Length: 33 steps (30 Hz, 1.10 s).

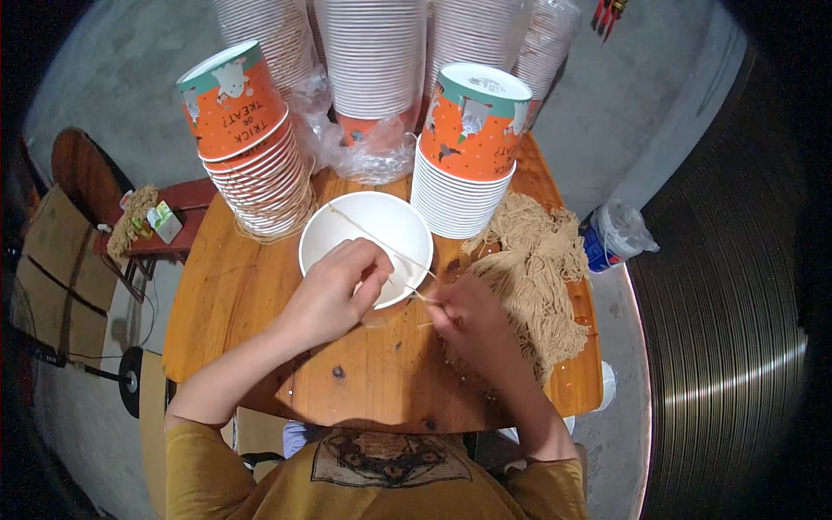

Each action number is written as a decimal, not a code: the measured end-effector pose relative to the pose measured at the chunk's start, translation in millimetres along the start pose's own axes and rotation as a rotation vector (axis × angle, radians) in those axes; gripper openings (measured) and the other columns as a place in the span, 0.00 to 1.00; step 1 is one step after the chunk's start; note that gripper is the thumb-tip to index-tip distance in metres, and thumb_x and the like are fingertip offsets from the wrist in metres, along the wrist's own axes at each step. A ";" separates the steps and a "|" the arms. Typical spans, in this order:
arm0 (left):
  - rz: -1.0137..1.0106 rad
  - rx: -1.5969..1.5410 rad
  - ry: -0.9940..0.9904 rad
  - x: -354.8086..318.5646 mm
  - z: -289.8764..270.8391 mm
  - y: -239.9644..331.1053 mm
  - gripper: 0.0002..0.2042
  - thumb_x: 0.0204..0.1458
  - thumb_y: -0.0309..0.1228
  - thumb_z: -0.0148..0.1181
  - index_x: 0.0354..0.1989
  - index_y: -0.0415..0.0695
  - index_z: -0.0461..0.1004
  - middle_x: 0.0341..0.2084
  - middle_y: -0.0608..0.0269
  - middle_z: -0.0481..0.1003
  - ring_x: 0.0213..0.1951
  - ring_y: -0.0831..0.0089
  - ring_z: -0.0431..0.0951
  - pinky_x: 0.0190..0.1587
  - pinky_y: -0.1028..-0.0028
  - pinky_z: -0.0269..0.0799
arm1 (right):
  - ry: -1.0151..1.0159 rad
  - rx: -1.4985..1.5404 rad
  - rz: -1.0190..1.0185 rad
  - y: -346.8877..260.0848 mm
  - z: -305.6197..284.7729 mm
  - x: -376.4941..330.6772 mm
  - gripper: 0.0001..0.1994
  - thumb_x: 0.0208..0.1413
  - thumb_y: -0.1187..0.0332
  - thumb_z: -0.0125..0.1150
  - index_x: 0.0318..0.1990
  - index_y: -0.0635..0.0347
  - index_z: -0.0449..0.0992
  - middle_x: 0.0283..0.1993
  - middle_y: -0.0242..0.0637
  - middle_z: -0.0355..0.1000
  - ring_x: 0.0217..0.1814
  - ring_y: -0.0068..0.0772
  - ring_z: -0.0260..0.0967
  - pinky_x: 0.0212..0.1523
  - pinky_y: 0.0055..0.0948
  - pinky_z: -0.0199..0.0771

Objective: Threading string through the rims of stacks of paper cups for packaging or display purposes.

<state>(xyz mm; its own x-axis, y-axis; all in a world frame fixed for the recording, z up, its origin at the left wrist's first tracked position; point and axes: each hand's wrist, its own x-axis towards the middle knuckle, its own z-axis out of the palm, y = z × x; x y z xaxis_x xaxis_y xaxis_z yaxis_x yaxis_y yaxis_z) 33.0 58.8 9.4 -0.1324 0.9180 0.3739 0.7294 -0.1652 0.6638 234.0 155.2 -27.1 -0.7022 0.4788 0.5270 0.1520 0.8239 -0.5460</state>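
On the wooden table, a white paper cup stands with its open mouth toward me. A thin tan string crosses that mouth and runs down toward my right hand. At the cup's near rim, my left hand is closed in a pinch, with string at the fingertips. Just right of the rim, my right hand is closed on the string, and a short loose end sticks out below it. A large tangled bundle of tan string lies beside my right hand.
Behind the cup stand two stacks of upside-down orange cups, left and right; string rings the left one. Tall bagged cup stacks rise at the back. A red bench is at left, a bucket at right.
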 end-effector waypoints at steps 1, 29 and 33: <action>0.001 0.001 0.003 -2.5 -1.0 2.3 0.05 0.52 0.26 0.57 0.33 0.38 0.69 0.27 0.54 0.70 0.32 0.59 0.72 0.36 0.66 0.68 | 0.000 -0.001 -0.003 -2.2 -4.0 2.0 0.08 0.48 0.71 0.62 0.35 0.61 0.73 0.34 0.44 0.70 0.38 0.46 0.70 0.38 0.40 0.72; -0.144 0.049 0.173 -29.3 12.5 8.1 0.04 0.50 0.31 0.57 0.26 0.47 0.73 0.19 0.71 0.70 0.30 0.74 0.69 0.54 0.67 0.50 | -0.014 -0.009 0.025 -17.1 32.0 49.9 0.06 0.59 0.69 0.54 0.41 0.57 0.74 0.34 0.39 0.75 0.29 0.37 0.75 0.31 0.33 0.73; 0.074 0.182 0.111 -37.2 14.6 4.2 0.04 0.46 0.29 0.57 0.23 0.47 0.69 0.23 0.70 0.66 0.35 0.71 0.68 0.54 0.62 0.49 | 0.176 0.075 -0.008 -15.4 34.9 56.6 0.05 0.60 0.69 0.54 0.40 0.58 0.72 0.30 0.37 0.74 0.25 0.30 0.74 0.27 0.29 0.72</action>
<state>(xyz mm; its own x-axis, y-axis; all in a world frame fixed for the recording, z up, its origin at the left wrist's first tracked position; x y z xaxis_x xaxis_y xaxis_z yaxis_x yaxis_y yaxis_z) 50.8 29.2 -11.1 -0.1395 0.8587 0.4932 0.8475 -0.1540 0.5079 167.7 159.0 -11.6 -0.5694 0.5237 0.6336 0.0899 0.8058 -0.5853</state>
